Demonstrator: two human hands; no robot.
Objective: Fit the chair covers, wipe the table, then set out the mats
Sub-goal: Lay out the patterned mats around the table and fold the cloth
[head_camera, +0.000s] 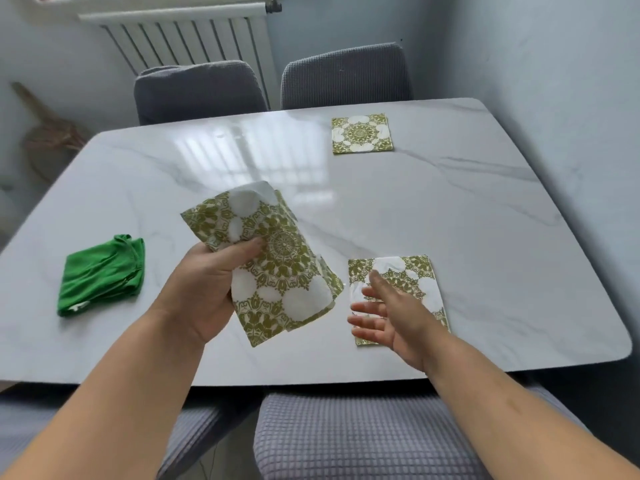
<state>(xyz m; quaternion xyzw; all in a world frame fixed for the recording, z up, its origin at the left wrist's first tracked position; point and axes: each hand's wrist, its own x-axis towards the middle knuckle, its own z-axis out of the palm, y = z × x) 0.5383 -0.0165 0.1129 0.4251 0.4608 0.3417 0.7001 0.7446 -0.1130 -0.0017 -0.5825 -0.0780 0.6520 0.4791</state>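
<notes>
Both bare hands reached out over a glossy white marble-look table (450, 209), seen from a camera on the person's head. Their left hand (207, 285) was closed on a small stack of green-and-white patterned mats (277, 268), thumb pressed on top and the remaining digits underneath, holding the stack tilted above the table's near middle. At least two sheets showed at the fanned lower corner; the exact count could not be told.

Their right hand (388, 317) was open, palm turned up and leftward with the digits spread, hovering over another mat (412, 282) that lay flat near the front right edge of the table. Whether the hand touched that mat could not be told.

A third mat (362, 133) lay flat at the far side of the table, in front of the right-hand far chair (346, 77). That chair and the one beside it (197, 91) both wore grey textured covers. Two more chairs with the same grey waffle covers sat at the near side, one directly below the hands (363, 438) and one partly visible to the left (194, 431).

A folded green cloth (100, 275) rested on the left part of the table, well apart from the mats. A white radiator (187, 39) stood against the far wall behind the chairs.
</notes>
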